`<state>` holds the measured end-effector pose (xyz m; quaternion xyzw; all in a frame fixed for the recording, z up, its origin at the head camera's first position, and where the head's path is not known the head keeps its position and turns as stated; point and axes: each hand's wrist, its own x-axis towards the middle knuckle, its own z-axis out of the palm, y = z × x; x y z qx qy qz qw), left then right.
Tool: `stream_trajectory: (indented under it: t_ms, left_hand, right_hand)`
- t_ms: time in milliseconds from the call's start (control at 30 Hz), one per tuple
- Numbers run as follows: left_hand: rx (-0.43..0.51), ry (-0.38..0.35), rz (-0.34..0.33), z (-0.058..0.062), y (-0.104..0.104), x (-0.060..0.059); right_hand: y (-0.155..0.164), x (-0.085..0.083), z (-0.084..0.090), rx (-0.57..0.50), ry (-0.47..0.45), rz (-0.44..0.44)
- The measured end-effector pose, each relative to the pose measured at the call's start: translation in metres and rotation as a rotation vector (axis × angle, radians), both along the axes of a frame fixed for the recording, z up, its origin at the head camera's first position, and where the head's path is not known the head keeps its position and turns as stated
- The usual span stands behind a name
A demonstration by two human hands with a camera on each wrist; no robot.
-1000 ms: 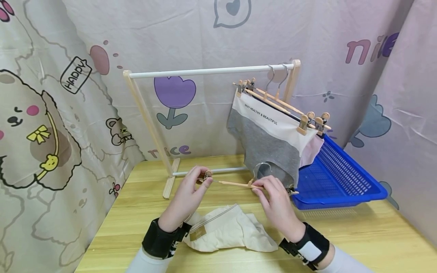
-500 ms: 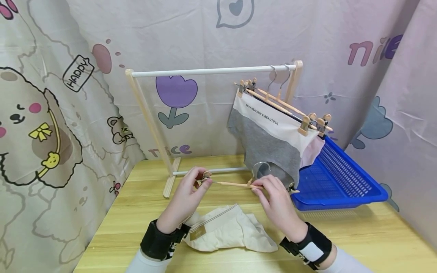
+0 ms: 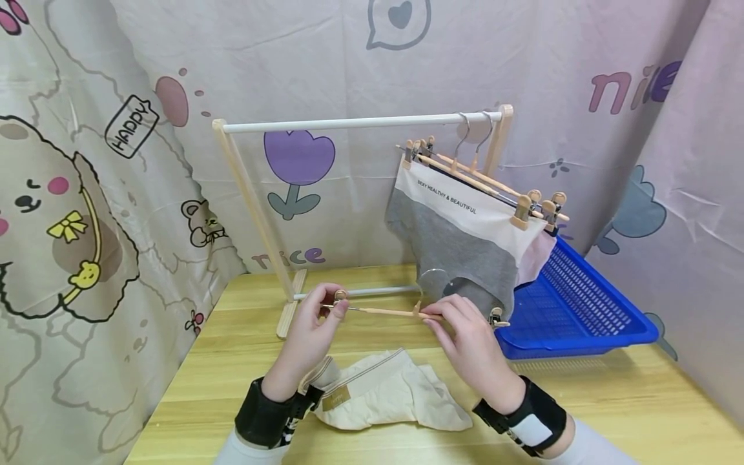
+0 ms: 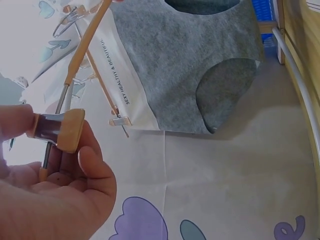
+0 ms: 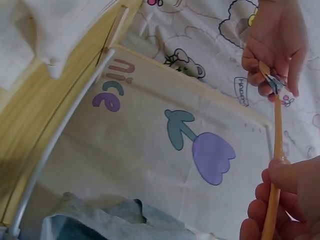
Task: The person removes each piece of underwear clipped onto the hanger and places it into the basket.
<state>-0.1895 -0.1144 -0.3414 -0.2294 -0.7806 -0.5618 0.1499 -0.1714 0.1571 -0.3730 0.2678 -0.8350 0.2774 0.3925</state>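
Note:
In the head view my left hand grips a sliding clip at the left end of a clip hanger. The left wrist view shows thumb and fingers around this wooden-coloured clip on its metal rod. My right hand pinches the hanger's bar just right of the hook, and a second clip sits beyond it at the right end. Below both hands, cream underpants with a striped waistband lie crumpled on the table.
Behind the hands stands a rack with a white rail. Two hangers hang at its right end, carrying grey and white underpants and a pink pair behind. A blue basket stands at the right.
Both hands have shifted slightly left with the hanger, the left hand a little more than the right. The hanger's hook has moved left too. The cream underpants stay in place.

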Motion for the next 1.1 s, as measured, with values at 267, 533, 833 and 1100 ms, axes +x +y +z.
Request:
stream_trajectory:
  t_ms: [267, 533, 833, 1100]
  left_hand:
    - [0.030, 0.033, 0.006, 0.004, -0.005, 0.003]
    - [0.112, -0.008, 0.011, 0.007, -0.005, 0.004]
    - [0.197, -0.046, 0.060, 0.012, -0.013, 0.004]
    - [0.241, -0.071, 0.102, 0.017, -0.017, 0.006]
  right_hand:
    - [-0.005, 0.003, 0.007, 0.027, 0.039, -0.002]
    - [-0.009, 0.005, 0.014, 0.016, 0.108, 0.037]
    - [-0.021, 0.012, 0.017, 0.068, 0.324, 0.115]
    - [-0.028, 0.016, 0.004, 0.238, 0.216, 0.166]
